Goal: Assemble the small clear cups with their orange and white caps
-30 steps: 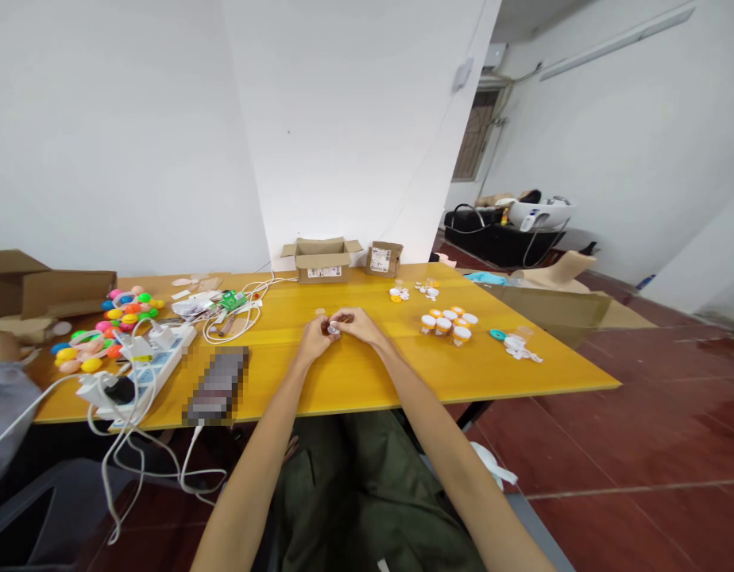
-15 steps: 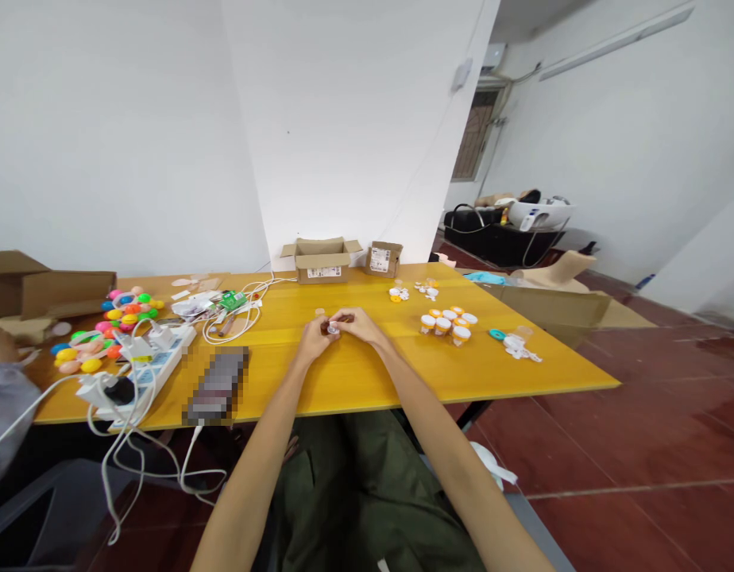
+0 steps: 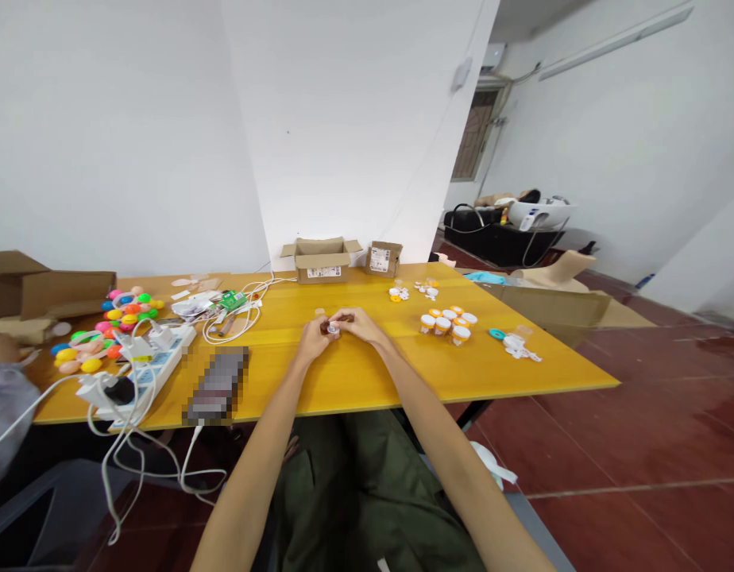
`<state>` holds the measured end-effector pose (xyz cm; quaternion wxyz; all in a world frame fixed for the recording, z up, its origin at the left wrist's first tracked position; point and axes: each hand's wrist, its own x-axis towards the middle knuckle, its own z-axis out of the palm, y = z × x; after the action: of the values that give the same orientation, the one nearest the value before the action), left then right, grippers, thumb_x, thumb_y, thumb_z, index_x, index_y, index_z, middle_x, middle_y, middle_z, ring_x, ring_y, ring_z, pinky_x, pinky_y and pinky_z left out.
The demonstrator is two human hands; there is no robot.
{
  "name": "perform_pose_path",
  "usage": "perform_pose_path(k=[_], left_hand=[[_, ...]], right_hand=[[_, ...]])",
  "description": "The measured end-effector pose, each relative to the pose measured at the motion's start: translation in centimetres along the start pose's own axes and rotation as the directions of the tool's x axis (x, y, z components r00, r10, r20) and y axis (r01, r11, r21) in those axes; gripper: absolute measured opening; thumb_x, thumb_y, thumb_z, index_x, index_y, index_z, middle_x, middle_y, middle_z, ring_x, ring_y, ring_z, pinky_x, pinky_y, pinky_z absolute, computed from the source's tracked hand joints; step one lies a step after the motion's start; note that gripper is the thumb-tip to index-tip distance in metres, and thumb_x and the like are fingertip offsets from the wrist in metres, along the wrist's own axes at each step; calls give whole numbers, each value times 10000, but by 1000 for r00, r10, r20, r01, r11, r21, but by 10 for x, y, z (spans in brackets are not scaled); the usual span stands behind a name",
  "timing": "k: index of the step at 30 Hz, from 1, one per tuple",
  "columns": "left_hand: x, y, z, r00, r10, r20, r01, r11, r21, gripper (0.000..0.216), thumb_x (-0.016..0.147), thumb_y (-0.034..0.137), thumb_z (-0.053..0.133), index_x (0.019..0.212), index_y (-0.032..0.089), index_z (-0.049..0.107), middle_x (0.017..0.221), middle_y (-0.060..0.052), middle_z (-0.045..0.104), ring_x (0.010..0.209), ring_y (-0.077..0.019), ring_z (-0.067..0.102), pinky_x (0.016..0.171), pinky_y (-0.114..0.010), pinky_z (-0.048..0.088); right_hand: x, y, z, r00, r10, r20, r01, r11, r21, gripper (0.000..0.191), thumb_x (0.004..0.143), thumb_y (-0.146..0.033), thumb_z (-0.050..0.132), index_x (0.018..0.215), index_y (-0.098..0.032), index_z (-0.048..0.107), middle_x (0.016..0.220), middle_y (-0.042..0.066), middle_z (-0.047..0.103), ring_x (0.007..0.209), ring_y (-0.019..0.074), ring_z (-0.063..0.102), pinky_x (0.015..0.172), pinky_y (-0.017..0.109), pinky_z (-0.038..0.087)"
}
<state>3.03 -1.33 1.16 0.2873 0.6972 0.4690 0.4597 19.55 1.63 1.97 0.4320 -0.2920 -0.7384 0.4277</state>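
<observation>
Both my hands meet over the middle of the yellow table [image 3: 355, 373]. My left hand [image 3: 313, 339] and my right hand [image 3: 356, 325] are closed together on a small dark brown bottle [image 3: 330, 326] with a pale cap; it is too small to see which hand grips which part. A group of small white jars with orange lids [image 3: 447, 322] stands to the right of my right hand. A few more small orange and white pieces [image 3: 398, 294] lie farther back.
An open cardboard box [image 3: 322, 259] and a smaller one [image 3: 384, 258] sit at the far edge. On the left lie coloured plastic balls [image 3: 108, 330], a white power strip with cables [image 3: 141, 369] and a blurred dark device [image 3: 218, 384]. Another person's sleeve [image 3: 3, 409] shows at far left.
</observation>
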Motion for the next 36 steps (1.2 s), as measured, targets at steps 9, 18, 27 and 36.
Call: perform_pose_path(k=[9, 18, 27, 36], left_hand=[[0, 0, 0, 999, -7, 34, 6, 1000, 11, 127, 633, 251, 715, 702, 190, 628, 636, 52, 590, 635, -130, 539, 643, -249, 441], [1, -3, 0, 1000, 8, 20, -9, 999, 37, 131, 636, 253, 721, 680, 191, 614, 610, 63, 552, 617, -121, 517, 617, -238, 420], [1, -6, 0, 1000, 7, 22, -7, 1000, 28, 135, 635, 257, 724, 700, 185, 629, 623, 57, 565, 636, -127, 525, 632, -242, 432], [1, -7, 0, 999, 29, 31, -30, 999, 23, 132, 647, 253, 726, 690, 188, 619, 628, 54, 573, 636, -128, 539, 644, -248, 443]], right_hand=[[2, 8, -2, 999, -4, 38, 5, 999, -42, 278, 734, -462, 755, 790, -190, 752, 800, 39, 752, 844, 220, 688, 808, 341, 530], [1, 5, 0, 1000, -17, 12, 18, 999, -47, 288, 716, -479, 770, 757, -194, 747, 813, 40, 757, 808, 209, 685, 799, 337, 528], [1, 5, 0, 1000, -19, 15, 20, 998, -59, 315, 732, -501, 761, 763, -188, 739, 812, 44, 754, 801, 204, 687, 764, 324, 531], [1, 4, 1, 1000, -19, 1, 19, 998, -55, 325, 717, -508, 772, 750, -188, 726, 791, 40, 746, 781, 198, 681, 772, 328, 533]])
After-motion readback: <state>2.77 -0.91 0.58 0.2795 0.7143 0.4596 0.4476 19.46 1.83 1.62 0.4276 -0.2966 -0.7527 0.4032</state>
